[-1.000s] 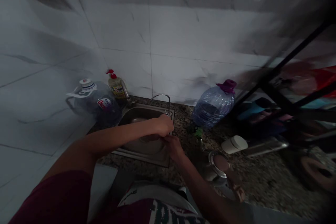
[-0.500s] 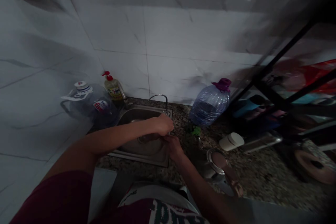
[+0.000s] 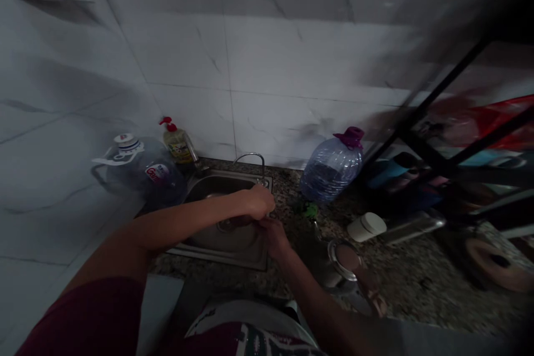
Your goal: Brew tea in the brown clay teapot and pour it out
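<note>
My left hand (image 3: 261,202) reaches across the sink (image 3: 233,256) to its right rim, just in front of the thin curved faucet (image 3: 262,162). Its fingers are curled closed, and what they hold, if anything, is hidden. Right below it, close against it, my right hand (image 3: 273,232) has its fingers bent inward at the same rim. Whatever lies between the two hands is too dark and covered to make out. A small green object (image 3: 310,210) sits on the counter to the right of my hands.
At the left stand a large clear jug (image 3: 156,169) and a soap bottle (image 3: 178,144) with a red pump. Rightward are a purple-capped water bottle (image 3: 331,169), a metal kettle (image 3: 340,264), a white jar (image 3: 367,226), a round lid (image 3: 494,264) and a black rack (image 3: 429,156).
The whole view has shifted slightly. Both hands stay together at the sink's right rim, with no clear change in their grip.
</note>
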Demonstrator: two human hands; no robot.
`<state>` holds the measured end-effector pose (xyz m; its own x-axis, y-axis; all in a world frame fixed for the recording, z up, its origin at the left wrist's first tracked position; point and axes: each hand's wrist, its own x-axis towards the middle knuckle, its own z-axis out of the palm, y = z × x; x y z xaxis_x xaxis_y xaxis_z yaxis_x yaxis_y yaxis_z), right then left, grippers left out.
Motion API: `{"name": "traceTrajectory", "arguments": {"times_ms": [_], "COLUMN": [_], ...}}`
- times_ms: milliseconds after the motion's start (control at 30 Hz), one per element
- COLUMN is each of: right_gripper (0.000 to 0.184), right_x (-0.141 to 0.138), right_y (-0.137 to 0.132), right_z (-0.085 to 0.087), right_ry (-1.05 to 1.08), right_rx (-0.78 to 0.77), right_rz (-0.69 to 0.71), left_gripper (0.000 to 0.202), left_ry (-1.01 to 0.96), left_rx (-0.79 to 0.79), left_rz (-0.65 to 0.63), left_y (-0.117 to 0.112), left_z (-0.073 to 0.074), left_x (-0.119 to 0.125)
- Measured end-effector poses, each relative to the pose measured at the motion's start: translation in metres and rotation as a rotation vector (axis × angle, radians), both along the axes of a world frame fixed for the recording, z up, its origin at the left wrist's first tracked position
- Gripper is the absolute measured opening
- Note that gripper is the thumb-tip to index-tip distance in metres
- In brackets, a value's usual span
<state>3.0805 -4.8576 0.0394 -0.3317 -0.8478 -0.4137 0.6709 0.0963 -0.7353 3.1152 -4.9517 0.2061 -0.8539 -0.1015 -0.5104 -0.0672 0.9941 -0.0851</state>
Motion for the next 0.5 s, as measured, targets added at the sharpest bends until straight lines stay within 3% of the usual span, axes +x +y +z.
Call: {"name": "traceTrajectory", "arguments": {"times_ms": [300, 500], "right_gripper": [0.014, 0.015], "right_x": [0.0062, -0.0023], "right_y": [-0.0034, -0.0023], "right_z": [-0.004, -0.0012], "right_ry": [-0.002, 0.021], "right_rx": [0.026, 0.005], "right_rz": [-0.056, -0.056], "left_gripper": [0.021, 0.019], "left_ry": [-0.035, -0.015], "left_rx": [-0.029, -0.027], "left_rz": [-0.056, -0.062], "left_y": [-0.0024, 0.0006], "left_z": [-0.0053, 0.003], "left_x": [0.0027, -0.0024]}}
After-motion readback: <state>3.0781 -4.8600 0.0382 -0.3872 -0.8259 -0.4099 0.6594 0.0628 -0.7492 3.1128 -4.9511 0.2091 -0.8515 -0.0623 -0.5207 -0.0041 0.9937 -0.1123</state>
